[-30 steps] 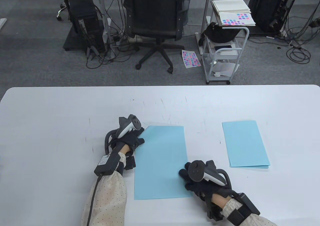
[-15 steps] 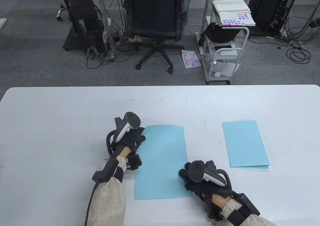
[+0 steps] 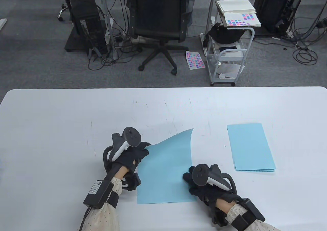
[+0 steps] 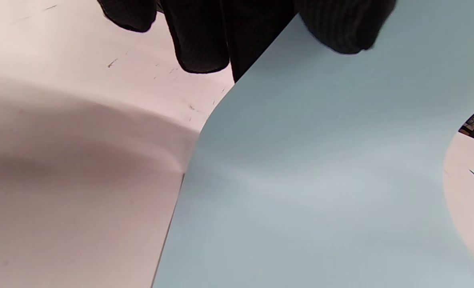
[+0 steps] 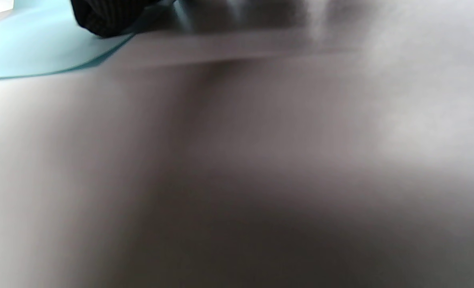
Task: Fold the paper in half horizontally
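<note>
A light blue sheet of paper [image 3: 163, 172] lies on the white table [image 3: 51, 118] in front of me. My left hand [image 3: 138, 151] pinches its far left corner and holds it lifted and pulled toward me, so the far edge curls up to a raised right corner. In the left wrist view the gloved fingers [image 4: 341, 28] grip the curved sheet [image 4: 321, 180]. My right hand [image 3: 194, 182] presses flat on the sheet's near right edge. In the right wrist view a fingertip [image 5: 101, 18] rests on the paper [image 5: 29, 52].
A stack of folded blue sheets [image 3: 250, 146] lies on the table to the right. Beyond the far table edge stand an office chair [image 3: 158, 18] and a white cart [image 3: 230, 52] on the floor.
My left hand has taken the far left corner, lifted it and drawn it toward me, so the sheet's far end now curls up off the table. My right hand has not moved.
</note>
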A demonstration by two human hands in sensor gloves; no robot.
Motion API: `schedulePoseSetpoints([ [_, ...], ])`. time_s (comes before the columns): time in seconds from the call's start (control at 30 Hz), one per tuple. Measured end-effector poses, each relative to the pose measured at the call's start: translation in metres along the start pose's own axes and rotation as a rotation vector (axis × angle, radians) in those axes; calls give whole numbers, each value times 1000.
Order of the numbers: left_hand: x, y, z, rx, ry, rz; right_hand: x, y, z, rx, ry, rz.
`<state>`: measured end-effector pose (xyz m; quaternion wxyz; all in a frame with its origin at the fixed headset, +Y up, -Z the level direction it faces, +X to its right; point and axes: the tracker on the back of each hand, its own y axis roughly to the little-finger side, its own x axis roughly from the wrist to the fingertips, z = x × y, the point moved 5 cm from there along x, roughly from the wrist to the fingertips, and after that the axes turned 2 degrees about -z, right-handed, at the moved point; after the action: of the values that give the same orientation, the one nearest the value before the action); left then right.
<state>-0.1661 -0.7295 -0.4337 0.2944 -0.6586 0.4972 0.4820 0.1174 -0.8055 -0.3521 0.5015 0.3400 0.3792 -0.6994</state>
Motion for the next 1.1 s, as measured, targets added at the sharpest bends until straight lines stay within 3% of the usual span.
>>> schedulePoseSetpoints([
  [0.77, -43, 22, -50, 151, 0, -57, 0, 2, 2, 34, -4, 26],
  [1.1, -46, 27, -61, 218, 19, -116, 0, 2, 2, 38, -2, 41],
])
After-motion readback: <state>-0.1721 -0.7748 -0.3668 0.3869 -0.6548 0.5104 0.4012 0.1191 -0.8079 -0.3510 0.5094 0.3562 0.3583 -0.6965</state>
